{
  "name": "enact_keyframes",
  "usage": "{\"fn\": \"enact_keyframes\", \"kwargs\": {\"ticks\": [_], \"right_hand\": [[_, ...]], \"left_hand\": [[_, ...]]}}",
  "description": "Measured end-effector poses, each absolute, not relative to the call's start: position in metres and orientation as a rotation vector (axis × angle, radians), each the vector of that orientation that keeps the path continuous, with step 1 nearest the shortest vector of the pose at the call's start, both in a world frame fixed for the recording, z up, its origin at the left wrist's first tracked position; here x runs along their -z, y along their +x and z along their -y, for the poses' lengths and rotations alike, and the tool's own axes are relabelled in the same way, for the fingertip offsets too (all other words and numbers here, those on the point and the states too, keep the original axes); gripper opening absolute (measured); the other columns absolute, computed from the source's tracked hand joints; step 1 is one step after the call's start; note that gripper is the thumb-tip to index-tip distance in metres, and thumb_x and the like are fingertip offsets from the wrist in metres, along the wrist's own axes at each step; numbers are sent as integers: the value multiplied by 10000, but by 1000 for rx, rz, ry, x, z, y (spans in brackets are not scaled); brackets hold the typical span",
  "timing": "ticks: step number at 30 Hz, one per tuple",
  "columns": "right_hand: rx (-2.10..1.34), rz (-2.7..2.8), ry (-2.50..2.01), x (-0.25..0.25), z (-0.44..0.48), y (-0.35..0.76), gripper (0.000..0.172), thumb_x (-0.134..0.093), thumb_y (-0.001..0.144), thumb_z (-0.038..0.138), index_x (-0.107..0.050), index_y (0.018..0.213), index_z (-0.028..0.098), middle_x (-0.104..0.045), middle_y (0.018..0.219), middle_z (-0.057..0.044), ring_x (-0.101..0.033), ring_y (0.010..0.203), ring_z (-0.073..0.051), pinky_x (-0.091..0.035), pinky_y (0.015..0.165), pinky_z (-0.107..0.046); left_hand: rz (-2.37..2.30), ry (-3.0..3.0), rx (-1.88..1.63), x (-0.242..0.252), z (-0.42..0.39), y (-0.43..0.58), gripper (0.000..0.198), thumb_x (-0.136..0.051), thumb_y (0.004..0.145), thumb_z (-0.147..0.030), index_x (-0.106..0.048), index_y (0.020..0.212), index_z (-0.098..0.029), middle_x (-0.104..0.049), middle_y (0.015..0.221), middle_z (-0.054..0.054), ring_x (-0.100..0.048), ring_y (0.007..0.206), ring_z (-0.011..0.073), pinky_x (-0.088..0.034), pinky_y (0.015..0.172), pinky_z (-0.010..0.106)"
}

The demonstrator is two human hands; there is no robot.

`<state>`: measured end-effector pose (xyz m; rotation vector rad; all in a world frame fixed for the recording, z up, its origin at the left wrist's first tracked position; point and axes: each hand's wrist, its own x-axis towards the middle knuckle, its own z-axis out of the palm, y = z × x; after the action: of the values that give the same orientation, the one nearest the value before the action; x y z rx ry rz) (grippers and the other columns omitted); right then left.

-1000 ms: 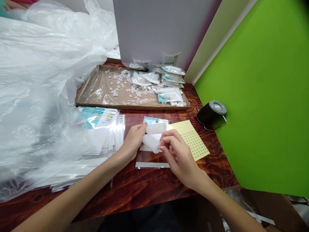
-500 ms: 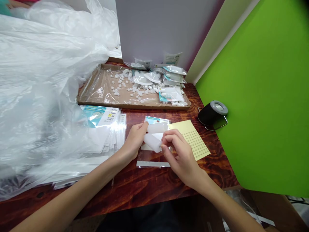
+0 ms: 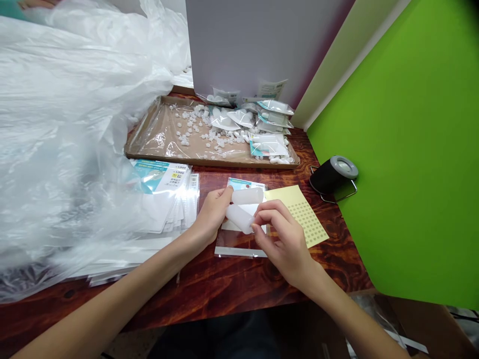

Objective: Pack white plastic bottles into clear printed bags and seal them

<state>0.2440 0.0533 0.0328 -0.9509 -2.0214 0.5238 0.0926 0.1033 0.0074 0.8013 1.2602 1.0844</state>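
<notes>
Two translucent white bottles lie side by side in my left hand [image 3: 215,212], the upper bottle [image 3: 247,196] nearly level and the lower bottle [image 3: 240,219] slanting down to the right. My left fingers close round their left ends. The fingertips of my right hand [image 3: 279,232] pinch the right end of the lower bottle; any small part there is hidden. Beneath the hands lies a clear packet [image 3: 239,251] with a printed card inside. A yellow sticker sheet [image 3: 309,222] with rows of small dots sits to the right of it, partly behind my right hand.
Behind is a shallow cardboard tray [image 3: 209,162] of small white caps and filled packets. Stacked clear packets with cards [image 3: 164,194] lie left, beside a large plastic bag [image 3: 67,124]. A black cylindrical device [image 3: 331,175] stands right, near a green panel [image 3: 407,164].
The whole view has shifted slightly, so things appear a little further right. Both hands keep nearly the same grip on the bottles.
</notes>
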Motion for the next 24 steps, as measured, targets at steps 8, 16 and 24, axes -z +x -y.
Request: {"fn": "enact_keyframes", "kwargs": {"ticks": [8, 16, 24], "right_hand": [[-945, 1606, -1010, -23, -48, 239, 98, -488, 965, 234, -576, 1004, 215, -603, 952, -38, -615, 859, -146, -555, 723, -287], [-1030, 1492, -962, -26, -56, 237, 114, -669, 852, 236, -651, 754, 182, -630, 852, -27, -630, 681, -130, -569, 607, -271], [-725, 1729, -1139, -38, -20, 248, 802, -783, 732, 316, -331, 1394, 286, -426, 1322, -109, -548, 1122, -235, -597, 782, -330]], "left_hand": [[-1263, 781, -1099, -9, -102, 94, 276, -536, 743, -404, -448, 590, -191, -423, 506, -56, -362, 418, 73, -245, 387, 184], [-1291, 810, -1098, -6, -103, 94, 294, -524, 744, -448, -467, 604, -196, -451, 500, -46, -381, 409, 92, -268, 397, 204], [-1328, 1093, -1098, -19, -76, 103, 396, -543, 778, -490, -453, 536, -189, -435, 501, -39, -379, 478, 107, -252, 444, 223]]}}
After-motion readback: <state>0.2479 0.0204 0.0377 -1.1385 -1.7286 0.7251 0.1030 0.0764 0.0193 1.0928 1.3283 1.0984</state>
